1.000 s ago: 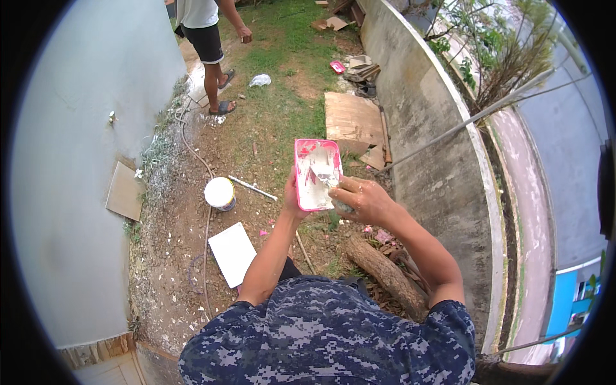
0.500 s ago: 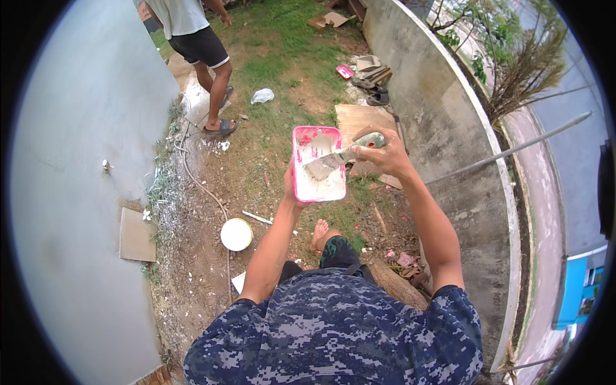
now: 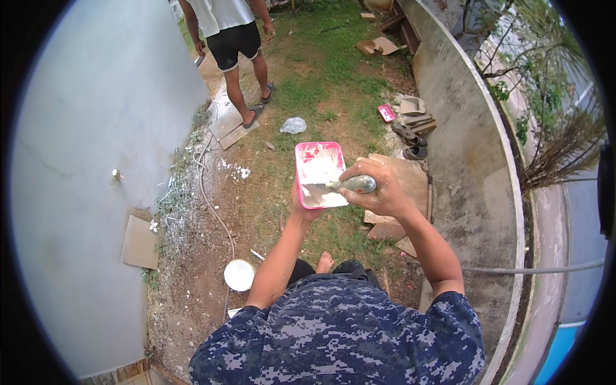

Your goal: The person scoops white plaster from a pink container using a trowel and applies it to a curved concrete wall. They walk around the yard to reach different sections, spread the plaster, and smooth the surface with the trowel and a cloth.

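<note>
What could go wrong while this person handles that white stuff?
The pink tray seems to rest in the left hand alone, so it might tip if the scraper in the right hand presses too hard. Some white paste could then drop, perhaps onto the bare foot below. The hose lying loose to the left might also trip someone.

So the metal putty knife with the rounded grey-green handle (image 3: 361,184) has tipped over. Half a second ago the handle poked up and right; now it's about level, and the right hand (image 3: 380,190) has dropped lower against the pink-rimmed plastic tray (image 3: 311,153). Person in black shorts (image 3: 236,45) was side-on a second back, now turned, both arms showing.
</note>
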`<state>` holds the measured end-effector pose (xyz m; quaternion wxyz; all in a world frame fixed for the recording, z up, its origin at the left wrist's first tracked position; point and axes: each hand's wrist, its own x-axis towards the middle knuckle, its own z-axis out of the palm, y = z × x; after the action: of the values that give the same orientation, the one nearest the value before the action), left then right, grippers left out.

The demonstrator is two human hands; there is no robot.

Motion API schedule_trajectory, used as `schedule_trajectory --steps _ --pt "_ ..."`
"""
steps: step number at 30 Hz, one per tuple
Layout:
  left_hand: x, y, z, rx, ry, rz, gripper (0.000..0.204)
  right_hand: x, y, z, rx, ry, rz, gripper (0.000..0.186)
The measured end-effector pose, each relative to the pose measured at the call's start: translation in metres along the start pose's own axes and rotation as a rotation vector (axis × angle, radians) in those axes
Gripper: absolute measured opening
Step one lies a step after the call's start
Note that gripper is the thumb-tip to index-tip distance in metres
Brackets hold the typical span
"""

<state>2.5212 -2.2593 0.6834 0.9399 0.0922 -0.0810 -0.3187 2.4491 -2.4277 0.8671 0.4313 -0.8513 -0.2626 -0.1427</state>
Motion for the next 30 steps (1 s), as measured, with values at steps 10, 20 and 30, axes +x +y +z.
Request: schedule_trajectory --steps 10,20,30 --pt "0.094 0.058 -0.038 0.141 0.146 -0.149 0.051 0.141 0.135 -0.038 0.236 -0.091 0.464 0.021" --pt "0.202 0.145 -0.063 -0.152 -0.024 -0.31 0.059 0.203 0.162 0.019 -0.446 -0.45 -0.213 0.03" --pt "0.31 0.184 -0.099 -0.096 0.03 -0.185 0.054 0.274 0.251 -0.04 0.157 -0.22 0.255 0.021"
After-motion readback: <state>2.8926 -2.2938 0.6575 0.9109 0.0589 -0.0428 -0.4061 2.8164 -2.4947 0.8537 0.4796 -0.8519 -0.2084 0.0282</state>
